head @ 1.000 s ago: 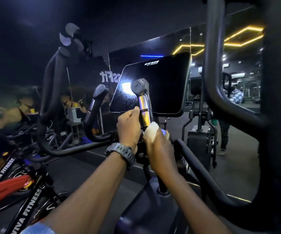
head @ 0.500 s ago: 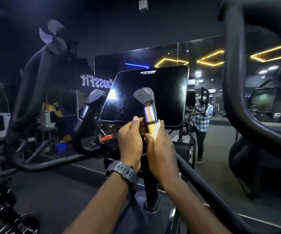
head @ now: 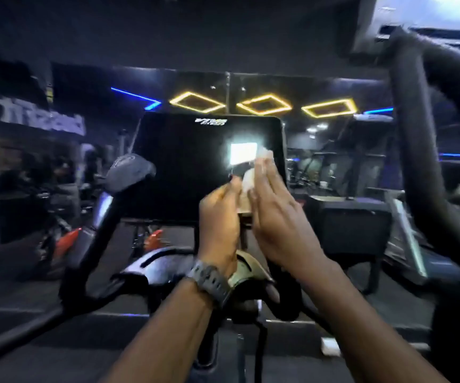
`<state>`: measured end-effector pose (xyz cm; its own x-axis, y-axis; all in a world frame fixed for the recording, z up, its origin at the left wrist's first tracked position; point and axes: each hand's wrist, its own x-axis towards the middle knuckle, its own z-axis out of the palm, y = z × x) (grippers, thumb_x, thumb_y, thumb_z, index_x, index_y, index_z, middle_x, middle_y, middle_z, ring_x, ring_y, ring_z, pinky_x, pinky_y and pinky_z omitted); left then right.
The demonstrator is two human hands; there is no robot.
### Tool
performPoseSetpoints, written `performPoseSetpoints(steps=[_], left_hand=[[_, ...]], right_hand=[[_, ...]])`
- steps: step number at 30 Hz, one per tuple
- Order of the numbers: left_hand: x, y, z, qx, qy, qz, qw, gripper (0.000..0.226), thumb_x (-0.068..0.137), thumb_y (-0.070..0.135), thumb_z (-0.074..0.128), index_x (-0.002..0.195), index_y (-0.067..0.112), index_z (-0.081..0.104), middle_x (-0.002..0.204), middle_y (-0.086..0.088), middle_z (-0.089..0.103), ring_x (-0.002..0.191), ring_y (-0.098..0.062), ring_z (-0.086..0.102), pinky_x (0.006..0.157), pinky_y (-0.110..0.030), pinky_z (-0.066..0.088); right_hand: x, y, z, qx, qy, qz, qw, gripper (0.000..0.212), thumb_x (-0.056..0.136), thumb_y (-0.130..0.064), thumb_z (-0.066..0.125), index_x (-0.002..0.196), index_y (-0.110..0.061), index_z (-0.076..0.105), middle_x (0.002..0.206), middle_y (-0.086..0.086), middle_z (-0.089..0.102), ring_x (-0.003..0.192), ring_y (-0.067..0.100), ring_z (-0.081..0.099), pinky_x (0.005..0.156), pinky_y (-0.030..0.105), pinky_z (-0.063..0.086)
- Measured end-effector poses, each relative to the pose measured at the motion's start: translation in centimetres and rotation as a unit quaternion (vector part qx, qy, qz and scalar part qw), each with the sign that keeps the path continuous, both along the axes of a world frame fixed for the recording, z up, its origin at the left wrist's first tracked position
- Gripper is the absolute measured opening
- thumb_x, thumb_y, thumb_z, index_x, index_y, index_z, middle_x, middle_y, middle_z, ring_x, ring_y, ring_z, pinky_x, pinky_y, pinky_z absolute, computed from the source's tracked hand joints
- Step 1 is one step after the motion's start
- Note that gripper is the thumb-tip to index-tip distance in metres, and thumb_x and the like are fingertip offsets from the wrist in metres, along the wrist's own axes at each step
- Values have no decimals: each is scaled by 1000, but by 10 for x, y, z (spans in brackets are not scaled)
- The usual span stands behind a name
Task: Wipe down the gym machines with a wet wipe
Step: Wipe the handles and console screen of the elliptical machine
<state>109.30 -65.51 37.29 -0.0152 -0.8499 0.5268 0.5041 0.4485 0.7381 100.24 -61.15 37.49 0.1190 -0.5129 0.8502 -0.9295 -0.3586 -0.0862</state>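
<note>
Change: both hands sit higher against the screen (head: 209, 164) than before; view blurred.
Wipe (head: 246, 181): white, crumpled wad, between both hands on the right grip, low on the screen.
Left hand (head: 219, 219): fingers curled round the grip post.
Right hand (head: 275, 214): fingers straight, pressing the wipe.
Watch (head: 209, 281): left wrist.

Single head view — looks forward and slightly down from close behind both hands (head: 250, 217), facing the dark screen (head: 195, 167) just beyond them, mirror wall farther off.
</note>
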Motion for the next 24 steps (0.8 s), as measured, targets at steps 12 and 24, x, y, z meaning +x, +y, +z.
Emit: performPoseSetpoints(steps=[12,24], left_hand=[[37,5,30,76,-157,-110,978,36,101,37,46,89,21,75,89,-5,75,85,-21,70,79,-46,54],[35,15,38,106,-156,-116,975,33,104,29,42,90,18,70,89,1,74,85,-13,70,76,-30,52]], right_hand=[[33,8,10,28,-47,-86,995,49,100,-2,41,148,1,30,158,14,24,149,23,15,120,39,23],[32,35,-12,89,-202,-87,971,53,104,-11,42,153,-13,23,158,-4,21,145,1,20,116,18,23]])
